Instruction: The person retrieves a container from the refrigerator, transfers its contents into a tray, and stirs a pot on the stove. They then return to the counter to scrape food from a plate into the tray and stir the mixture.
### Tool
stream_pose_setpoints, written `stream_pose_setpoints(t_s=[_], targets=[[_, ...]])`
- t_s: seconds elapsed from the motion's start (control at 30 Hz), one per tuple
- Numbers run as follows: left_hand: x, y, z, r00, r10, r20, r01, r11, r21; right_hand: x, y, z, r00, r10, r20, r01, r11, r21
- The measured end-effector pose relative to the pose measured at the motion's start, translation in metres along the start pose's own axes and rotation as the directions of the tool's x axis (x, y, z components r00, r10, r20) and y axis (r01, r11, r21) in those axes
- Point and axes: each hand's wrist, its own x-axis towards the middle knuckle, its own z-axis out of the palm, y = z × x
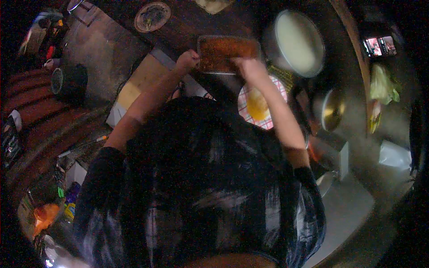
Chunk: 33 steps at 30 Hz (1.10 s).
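Observation:
A rectangular tray (229, 72) filled with a reddish-brown, crumbly-looking food (219, 51) is in front of me at the top middle. My left hand (188, 61) is closed at the tray's left edge. My right hand (251, 70) reaches over the front right part of the tray, its fingertips at the food; motion blurs the fingers, and I cannot tell whether they pinch anything. Below my right forearm lies a red-and-white checked plate or cloth (277, 91) with something yellow (258, 105) on it.
A large metal pot of pale liquid (298, 43) stands right of the tray, with a shiny golden-looking pan (334, 110) nearer me. Further right are a lit phone (380, 46) and leafy greens in plastic (383, 85). Left are a dark bucket (69, 84) and another person's hand (52, 64).

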Motion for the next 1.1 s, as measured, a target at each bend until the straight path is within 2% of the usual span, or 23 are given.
stream_pose_setpoints(t_s=[0.13,0.2,0.23,0.3,0.33,0.4,0.43,0.5,0.63,0.73,0.8,0.83,0.9,0.93,1.0,1.03,1.07,1.1], targets=[[0.000,-0.006,0.001,0.999,-0.054,0.007,0.054,0.998,-0.045,0.019,-0.009,0.013,0.997,0.040,-0.066,-0.044,0.998,-0.045],[0.004,-0.026,0.008,0.996,0.077,-0.047,-0.078,0.997,-0.015,0.022,-0.014,0.017,0.997,0.035,-0.075,-0.040,0.997,-0.063],[0.005,-0.031,0.010,0.996,0.076,-0.049,-0.077,0.997,-0.014,0.022,-0.014,0.019,0.999,0.031,-0.023,-0.033,0.995,-0.094],[0.007,-0.043,0.015,1.000,0.021,0.012,-0.018,0.965,-0.262,0.019,-0.013,0.022,0.999,0.028,0.030,-0.024,0.992,-0.125],[0.008,-0.041,0.012,1.000,0.021,0.010,-0.017,0.965,-0.262,0.016,-0.011,0.021,1.000,-0.018,-0.015,0.016,0.989,-0.147],[0.011,-0.037,0.007,0.978,-0.034,0.208,0.063,0.989,-0.135,0.011,-0.006,0.019,0.996,-0.065,-0.057,0.055,0.984,-0.171],[0.009,-0.035,0.010,0.978,-0.033,0.206,0.062,0.989,-0.135,0.009,-0.007,0.009,0.998,-0.064,-0.012,0.060,0.982,-0.181],[0.001,-0.031,0.018,0.996,0.053,-0.078,-0.060,0.994,-0.093,0.007,-0.014,-0.010,0.997,-0.063,0.034,0.068,0.980,-0.190],[0.003,-0.022,0.007,0.999,0.040,-0.011,-0.040,0.999,-0.022,0.016,-0.028,-0.022,0.998,-0.043,-0.048,0.034,0.981,-0.190],[0.003,-0.031,0.010,0.996,0.083,-0.010,-0.084,0.992,-0.094,0.042,-0.028,-0.003,0.995,-0.046,-0.085,0.024,0.969,-0.245],[0.000,-0.040,0.018,0.999,-0.031,-0.014,0.023,0.915,-0.402,0.049,-0.023,0.017,0.996,-0.041,-0.084,0.015,0.957,-0.289],[0.002,-0.045,0.021,0.999,-0.031,-0.014,0.023,0.916,-0.401,0.049,-0.023,0.021,0.993,-0.074,-0.097,0.044,0.960,-0.275],[0.007,-0.055,0.027,0.984,-0.179,0.005,0.148,0.796,-0.587,0.049,-0.019,0.027,0.988,-0.111,-0.109,0.078,0.961,-0.267],[0.008,-0.059,0.028,0.984,-0.180,0.005,0.149,0.796,-0.587,0.045,-0.020,0.026,0.990,-0.114,-0.077,0.088,0.956,-0.281],[0.008,-0.066,0.028,0.998,-0.057,-0.005,0.048,0.873,-0.485,0.039,-0.019,0.020,0.992,-0.117,-0.044,0.099,0.950,-0.295],[0.008,-0.063,0.024,0.998,-0.059,-0.007,0.048,0.872,-0.487,0.037,-0.020,0.013,0.996,-0.082,0.026,0.086,0.950,-0.301],[0.008,-0.058,0.022,0.989,-0.131,0.069,0.148,0.847,-0.511,0.037,-0.020,0.006,0.994,-0.047,0.096,0.074,0.949,-0.308],[0.009,-0.054,0.020,0.969,-0.198,0.146,0.246,0.814,-0.526,0.036,-0.021,0.000,0.994,-0.049,0.097,0.077,0.948,-0.309]])
